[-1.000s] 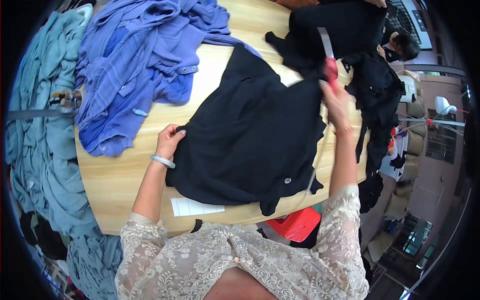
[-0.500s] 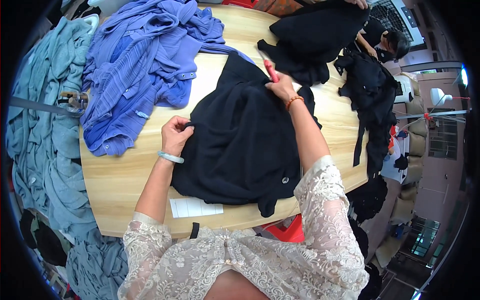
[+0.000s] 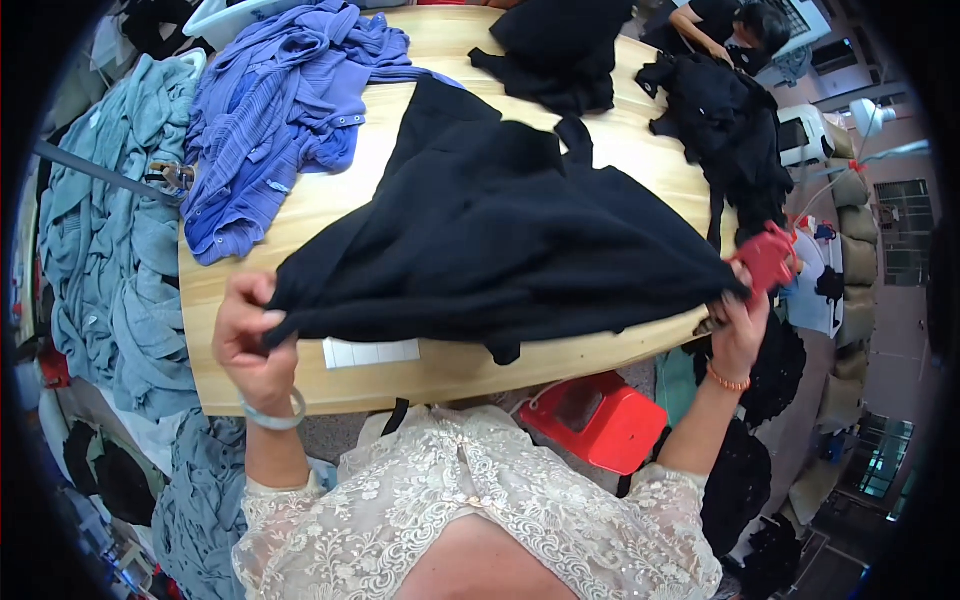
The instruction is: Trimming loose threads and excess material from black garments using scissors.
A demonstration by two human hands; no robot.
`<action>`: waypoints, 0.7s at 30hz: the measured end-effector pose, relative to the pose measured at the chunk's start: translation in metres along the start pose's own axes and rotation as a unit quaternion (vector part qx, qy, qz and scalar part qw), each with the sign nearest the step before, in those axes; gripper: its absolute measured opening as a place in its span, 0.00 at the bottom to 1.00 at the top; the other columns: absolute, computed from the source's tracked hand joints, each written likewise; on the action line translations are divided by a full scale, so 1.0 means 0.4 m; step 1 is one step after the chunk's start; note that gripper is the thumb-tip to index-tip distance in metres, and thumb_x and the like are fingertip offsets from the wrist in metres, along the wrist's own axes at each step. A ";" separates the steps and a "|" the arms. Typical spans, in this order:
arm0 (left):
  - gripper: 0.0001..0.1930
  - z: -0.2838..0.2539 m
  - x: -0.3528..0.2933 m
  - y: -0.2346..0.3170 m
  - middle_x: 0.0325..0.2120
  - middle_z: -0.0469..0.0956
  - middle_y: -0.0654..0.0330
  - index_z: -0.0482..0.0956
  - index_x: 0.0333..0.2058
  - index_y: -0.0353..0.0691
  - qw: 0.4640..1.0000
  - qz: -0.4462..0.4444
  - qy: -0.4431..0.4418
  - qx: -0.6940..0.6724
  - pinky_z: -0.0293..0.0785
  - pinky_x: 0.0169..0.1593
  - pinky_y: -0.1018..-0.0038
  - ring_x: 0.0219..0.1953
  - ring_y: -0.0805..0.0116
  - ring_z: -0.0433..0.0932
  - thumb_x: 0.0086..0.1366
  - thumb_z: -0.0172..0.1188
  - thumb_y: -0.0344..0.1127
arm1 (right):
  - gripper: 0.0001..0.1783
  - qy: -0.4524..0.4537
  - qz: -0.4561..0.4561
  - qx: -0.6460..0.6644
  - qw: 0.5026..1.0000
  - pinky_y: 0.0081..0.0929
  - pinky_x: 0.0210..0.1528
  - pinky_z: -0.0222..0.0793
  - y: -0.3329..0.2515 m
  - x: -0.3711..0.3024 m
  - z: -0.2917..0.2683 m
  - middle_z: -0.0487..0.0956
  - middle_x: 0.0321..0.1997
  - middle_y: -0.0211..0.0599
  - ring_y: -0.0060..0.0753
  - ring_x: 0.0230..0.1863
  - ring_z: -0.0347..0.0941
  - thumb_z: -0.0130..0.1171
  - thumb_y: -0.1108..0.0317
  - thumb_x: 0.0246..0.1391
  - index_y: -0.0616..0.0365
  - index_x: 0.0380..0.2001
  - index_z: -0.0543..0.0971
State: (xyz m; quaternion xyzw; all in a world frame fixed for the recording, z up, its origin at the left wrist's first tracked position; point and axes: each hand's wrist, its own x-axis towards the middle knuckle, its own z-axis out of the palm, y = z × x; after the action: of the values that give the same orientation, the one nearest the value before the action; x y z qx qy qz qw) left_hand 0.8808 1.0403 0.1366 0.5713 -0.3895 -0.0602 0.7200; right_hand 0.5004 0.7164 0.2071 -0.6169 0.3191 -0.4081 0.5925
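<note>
A black knit garment (image 3: 500, 230) is stretched wide between my two hands, its near edge raised and its far part on the wooden table. My left hand (image 3: 258, 335), with a pale bangle at the wrist, is closed on the garment's left corner. My right hand (image 3: 742, 330), wearing an orange bead bracelet, pinches the right corner. A red-handled tool (image 3: 765, 262), blurred by motion, is also in my right hand; its tip cannot be made out. Partly under the garment's near edge, a white paper strip (image 3: 372, 353) lies on the table.
Blue-violet garments (image 3: 290, 110) heap at the table's far left, with grey-green garments (image 3: 110, 240) beyond that edge. More black garments lie at the far side (image 3: 560, 55) and right (image 3: 725, 130). A person (image 3: 735, 35) works at the far right. A red stool (image 3: 600, 420) stands below the table (image 3: 225, 375).
My hands have moved apart and toward me, pulling the garment's near edge wide and up. My right hand has come from the far side to the right corner, still with the red-handled tool.
</note>
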 end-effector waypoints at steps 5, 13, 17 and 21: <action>0.15 0.012 -0.108 0.148 0.35 0.67 0.57 0.76 0.29 0.44 0.991 -0.062 -0.103 -0.062 0.66 0.48 0.71 0.38 0.66 0.68 0.40 0.56 0.18 | 0.16 0.079 0.056 -0.072 0.993 0.12 0.21 0.55 -0.008 -0.234 -0.150 0.72 0.32 0.25 0.12 0.21 0.63 0.63 0.79 0.50 0.59 0.43 0.74; 0.10 0.040 -0.359 0.017 0.36 0.70 0.60 0.75 0.29 0.36 0.964 -0.231 -0.128 -0.017 0.64 0.49 0.78 0.41 0.71 0.69 0.49 0.61 0.16 | 0.09 -0.029 0.070 -0.305 0.949 0.20 0.31 0.63 0.169 -0.276 -0.047 0.71 0.25 0.25 0.17 0.28 0.63 0.62 0.77 0.52 0.64 0.38 0.77; 0.10 -0.004 -0.440 0.015 0.36 0.70 0.60 0.74 0.30 0.36 0.964 -0.263 -0.045 -0.011 0.65 0.48 0.78 0.40 0.72 0.69 0.50 0.61 0.16 | 0.16 -0.146 -0.031 -0.181 0.972 0.22 0.41 0.68 0.142 -0.171 0.129 0.80 0.34 0.34 0.22 0.36 0.72 0.61 0.77 0.53 0.63 0.46 0.77; 0.10 -0.050 -0.505 0.009 0.37 0.72 0.60 0.73 0.31 0.37 0.952 -0.283 0.100 0.053 0.65 0.49 0.79 0.40 0.73 0.70 0.51 0.60 0.17 | 0.10 -0.206 -0.090 -0.251 0.941 0.33 0.37 0.70 0.257 -0.012 0.358 0.76 0.29 0.50 0.48 0.31 0.76 0.61 0.69 0.55 0.60 0.38 0.75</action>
State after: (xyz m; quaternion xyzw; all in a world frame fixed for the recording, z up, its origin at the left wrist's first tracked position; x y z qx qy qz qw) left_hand 0.7528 1.1644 0.0397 0.6985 -0.1403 -0.1833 0.6773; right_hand 0.6336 0.7782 0.1098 -0.8425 0.2253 -0.2299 0.4319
